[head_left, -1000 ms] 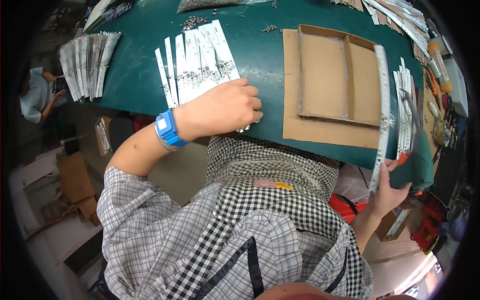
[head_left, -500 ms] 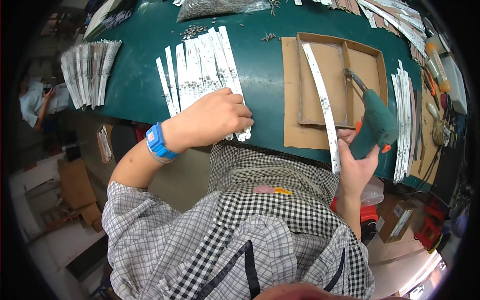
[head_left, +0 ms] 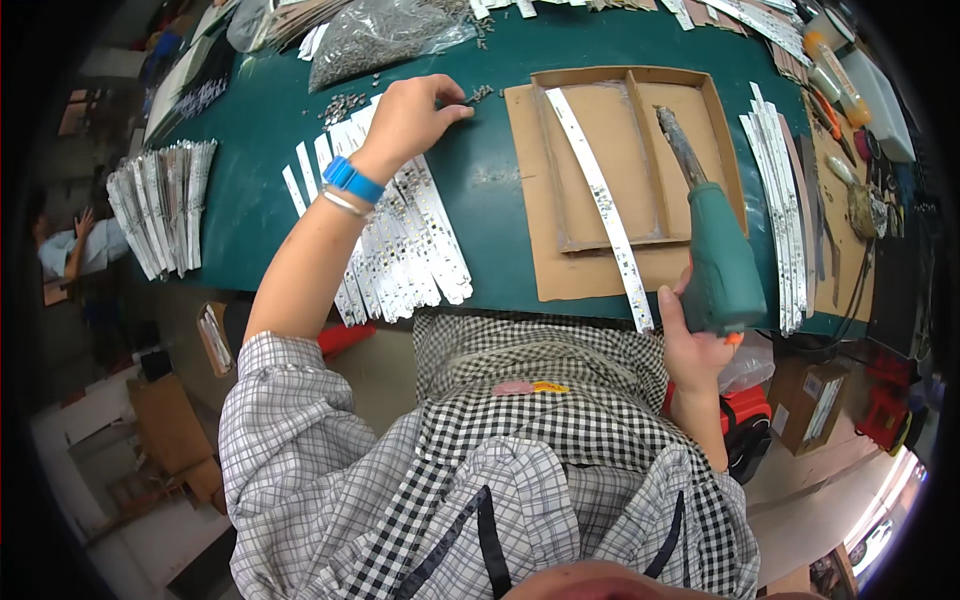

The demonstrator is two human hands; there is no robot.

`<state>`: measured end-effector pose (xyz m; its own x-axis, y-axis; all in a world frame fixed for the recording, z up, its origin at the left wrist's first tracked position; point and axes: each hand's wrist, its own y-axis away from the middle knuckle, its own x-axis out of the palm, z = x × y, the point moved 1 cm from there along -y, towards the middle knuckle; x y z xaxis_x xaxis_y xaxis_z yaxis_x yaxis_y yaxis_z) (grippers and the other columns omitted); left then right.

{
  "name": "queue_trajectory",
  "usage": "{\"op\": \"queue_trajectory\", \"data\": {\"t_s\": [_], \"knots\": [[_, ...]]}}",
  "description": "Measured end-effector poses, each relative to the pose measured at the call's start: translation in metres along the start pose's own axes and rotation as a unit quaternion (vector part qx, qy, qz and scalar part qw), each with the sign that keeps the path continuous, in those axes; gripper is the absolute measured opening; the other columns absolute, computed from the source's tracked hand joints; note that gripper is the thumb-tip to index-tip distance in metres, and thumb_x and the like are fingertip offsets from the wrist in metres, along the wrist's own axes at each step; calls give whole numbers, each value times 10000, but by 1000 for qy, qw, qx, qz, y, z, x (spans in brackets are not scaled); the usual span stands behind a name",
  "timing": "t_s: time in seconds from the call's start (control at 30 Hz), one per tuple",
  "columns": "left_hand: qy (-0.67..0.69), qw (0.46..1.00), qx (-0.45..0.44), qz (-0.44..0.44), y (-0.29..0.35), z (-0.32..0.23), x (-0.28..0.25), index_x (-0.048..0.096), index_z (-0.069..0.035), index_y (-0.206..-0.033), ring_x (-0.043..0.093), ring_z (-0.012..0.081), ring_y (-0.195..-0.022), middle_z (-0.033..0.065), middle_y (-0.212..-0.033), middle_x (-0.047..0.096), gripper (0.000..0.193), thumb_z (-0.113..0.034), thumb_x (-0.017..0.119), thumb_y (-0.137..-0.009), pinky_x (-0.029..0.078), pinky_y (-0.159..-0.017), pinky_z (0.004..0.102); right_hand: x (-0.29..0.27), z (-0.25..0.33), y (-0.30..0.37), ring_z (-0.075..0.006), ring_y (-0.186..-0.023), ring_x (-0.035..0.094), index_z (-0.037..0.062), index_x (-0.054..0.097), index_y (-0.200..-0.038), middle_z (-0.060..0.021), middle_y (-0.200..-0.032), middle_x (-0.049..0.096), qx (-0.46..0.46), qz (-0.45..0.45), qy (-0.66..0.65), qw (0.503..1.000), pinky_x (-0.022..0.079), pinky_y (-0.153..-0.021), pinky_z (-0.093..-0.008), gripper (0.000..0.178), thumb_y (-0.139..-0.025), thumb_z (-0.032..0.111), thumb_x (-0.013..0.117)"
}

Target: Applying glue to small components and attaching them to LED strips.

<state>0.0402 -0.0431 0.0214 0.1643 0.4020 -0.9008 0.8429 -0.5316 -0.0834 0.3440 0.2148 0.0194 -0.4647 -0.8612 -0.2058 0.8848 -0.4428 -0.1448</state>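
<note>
My left hand [head_left: 412, 118], wearing a blue wristband, hovers above the far end of a fanned row of white LED circuit strips [head_left: 410, 245]. Its thumb and fingers are apart, with nothing visible between them. Just beyond the fingertips lies a small pile of metal pieces [head_left: 482, 93]. My right hand [head_left: 692, 345] is closed around the handle of a green soldering gun [head_left: 724, 265], whose dark metal tip points away over a shallow cardboard tray [head_left: 690, 85]. A single LED strip [head_left: 597, 190] lies slantwise across that tray, its near end beside my right thumb.
A plastic bag of small metal pieces [head_left: 375, 45] sits at the back, with loose ones [head_left: 343, 106] before it. Bundled strips [head_left: 160, 210] stand at left; more strips [head_left: 778, 215] lie at right. Beyond are pliers [head_left: 830, 115] and bottles. Another person [head_left: 85, 245] is at far left.
My left hand has moved from the near end of the strips to beyond their far end, towards the small metal pieces. The soldering gun in my right hand has tilted more upright.
</note>
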Motion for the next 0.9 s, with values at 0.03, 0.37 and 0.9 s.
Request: {"op": "queue_trajectory", "data": {"t_s": [0.03, 0.37, 0.9], "knots": [[9, 1000, 0, -4, -11, 8, 13, 715, -34, -917, 642, 212, -719, 99, -807, 685, 205, -179, 802, -801, 515, -677, 328, -6, -1, 1, -136, -954, 588, -47, 507, -1326, -91, -1131, 627, -31, 6, 5, 1000, 497, -849, -283, 523, -835, -142, 661], [3, 1000, -9, 28, -11, -14, 3, 701, -16, -896, 655, 187, -717, 93, -810, 703, 132, -113, 761, -830, 513, -668, 311, -36, 15, 2, -147, -857, 527, -67, 398, -1429, -85, -974, 548, -28, -37, -79, 996, 473, -757, -277, 685, -796, -126, 653], [388, 914, -2, 114, 46, -112, 25, 745, 25, -971, 675, 111, -765, 75, -893, 734, 159, 18, 781, -816, 553, -739, 234, 10, -22, -4, -197, -929, 710, -32, 516, -1315, -128, -1042, 708, -34, 12, -50, 998, 548, -811, -304, 609, -754, -21, 753]]}}
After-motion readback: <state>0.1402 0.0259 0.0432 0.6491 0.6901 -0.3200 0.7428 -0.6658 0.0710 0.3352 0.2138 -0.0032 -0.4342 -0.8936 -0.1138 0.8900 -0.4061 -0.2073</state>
